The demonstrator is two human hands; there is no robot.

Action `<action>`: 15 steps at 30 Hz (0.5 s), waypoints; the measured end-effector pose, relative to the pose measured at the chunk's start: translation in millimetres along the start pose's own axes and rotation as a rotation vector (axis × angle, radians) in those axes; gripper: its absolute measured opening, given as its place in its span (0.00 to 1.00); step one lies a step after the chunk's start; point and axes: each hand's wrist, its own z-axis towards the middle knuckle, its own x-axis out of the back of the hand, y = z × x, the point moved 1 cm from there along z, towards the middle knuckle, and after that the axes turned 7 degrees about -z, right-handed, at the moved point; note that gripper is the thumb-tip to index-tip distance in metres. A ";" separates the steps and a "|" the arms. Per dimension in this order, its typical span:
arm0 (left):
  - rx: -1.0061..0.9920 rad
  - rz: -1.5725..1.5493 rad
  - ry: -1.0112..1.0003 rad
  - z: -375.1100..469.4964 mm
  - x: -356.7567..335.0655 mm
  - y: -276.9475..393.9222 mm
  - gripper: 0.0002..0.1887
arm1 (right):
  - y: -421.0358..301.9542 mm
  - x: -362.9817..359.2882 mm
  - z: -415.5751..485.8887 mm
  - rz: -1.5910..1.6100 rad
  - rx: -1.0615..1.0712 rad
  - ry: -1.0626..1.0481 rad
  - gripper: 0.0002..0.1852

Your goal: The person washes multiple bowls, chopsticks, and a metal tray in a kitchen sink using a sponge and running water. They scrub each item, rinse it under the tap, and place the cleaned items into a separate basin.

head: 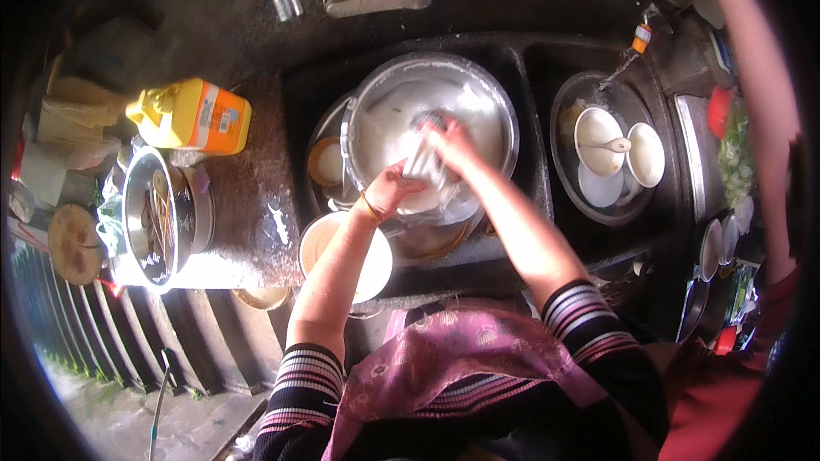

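Both hands are over a large metal basin (493,86) of cloudy, sudsy water in the left sink bowl. My left hand (389,191) grips the edge of a pale dish (419,169), blurred by motion. A dark scourer (430,120) is in my right hand (453,144), close against the same dish. Near my left forearm, a white bowl (378,269) rests at the sink's front edge. More dishes, one a brown-rimmed bowl (325,160), lie partly hidden under and beside the basin.
In the right sink bowl, water runs from an orange-fitted tap (641,38) into a basin (564,173) with white bowls (646,155) and a spoon. Left are a yellow jug (221,118) and a metal strainer (131,224) of utensils. Another person's arm (762,77) reaches along the right.
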 end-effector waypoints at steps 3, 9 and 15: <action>-0.053 -0.131 0.019 -3.8 -9.4 7.0 0.20 | 49.0 36.8 29.2 0.758 -0.345 -0.401 0.25; -0.644 0.114 0.438 38.8 -25.8 -58.8 0.09 | 76.8 -35.9 -2.9 1.608 -0.317 -0.296 0.31; -0.031 -0.138 0.058 20.8 0.2 -14.8 0.18 | 85.0 0.6 5.6 1.546 -0.250 -0.554 0.31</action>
